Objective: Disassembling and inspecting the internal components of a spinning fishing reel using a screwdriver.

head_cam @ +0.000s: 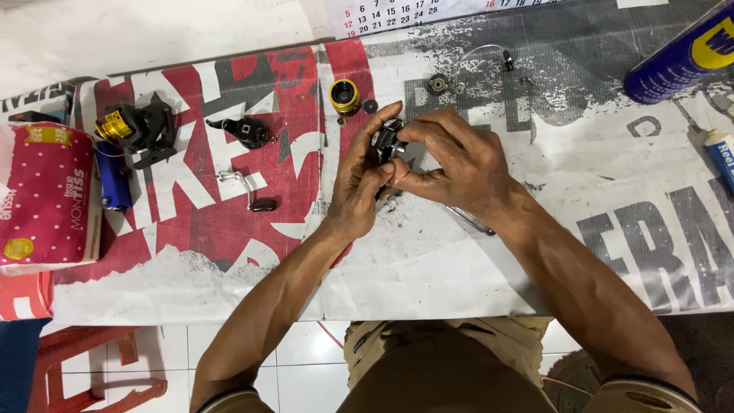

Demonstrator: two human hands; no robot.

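Both hands met over the middle of the printed banner sheet (428, 268) that covered the table. The left hand (358, 187) cupped a small dark reel body (384, 141) from the left, its fingers curled up around it, while the right hand (451, 160) closed over it from the right, thumb and fingertips pinching what looked like a small metal part on the body's face, though the fingers hid most of it. The reel body sat between the two hands, just above the sheet.

Farther off lay a gold spool (344, 95), just left of the hands, and a small round gear (438, 83) beyond them. To the left lay a black crank piece (245, 132), a silver handle arm (246, 191) and a black and gold reel (138, 128). At the far left sat a red dotted tissue pack (46, 195). A blue spray can (680, 57) lay at the far right corner.
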